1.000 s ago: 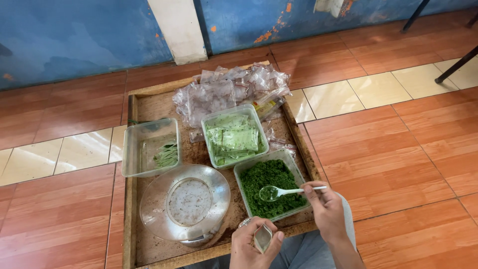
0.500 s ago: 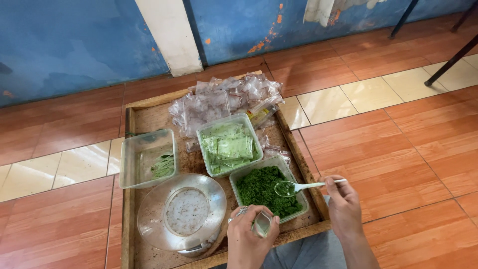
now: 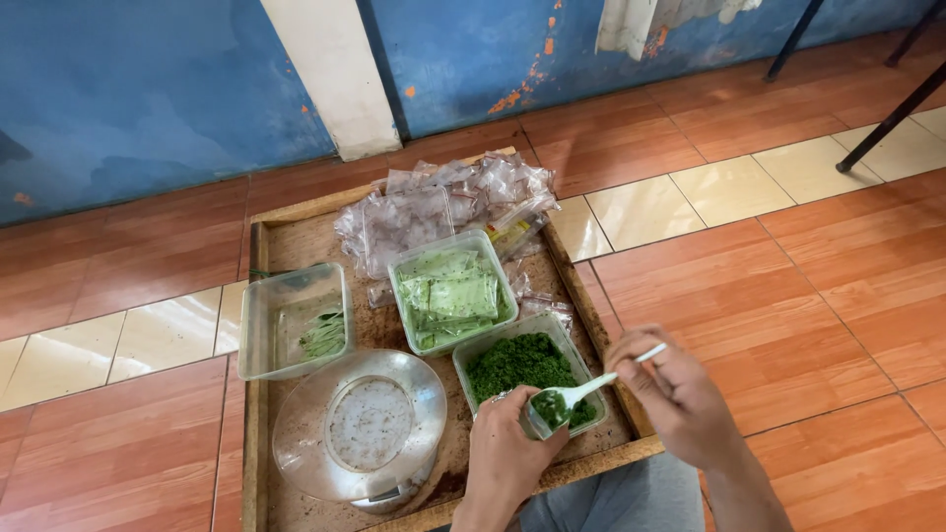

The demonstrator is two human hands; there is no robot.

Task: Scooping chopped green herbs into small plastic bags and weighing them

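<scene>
Spoon (image 3: 576,396) of green flakes pinched in right hand (image 3: 680,399), left hand (image 3: 507,453) pinching small bag (image 3: 540,419), tub (image 3: 522,366) of flakes

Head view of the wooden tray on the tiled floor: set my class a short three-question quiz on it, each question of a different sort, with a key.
1. True or false: the white plastic spoon in the right hand is empty.
2. Which container holds flat filled packets? A) the middle tub B) the left tub C) the glass lid
3. Fill in: the left hand holds a small clear ____ under the spoon.

Key
1. False: it carries chopped green material like that in the near tub.
2. A
3. Bag, like those in the pile of empty bags at the far end of the wooden tray.
</scene>
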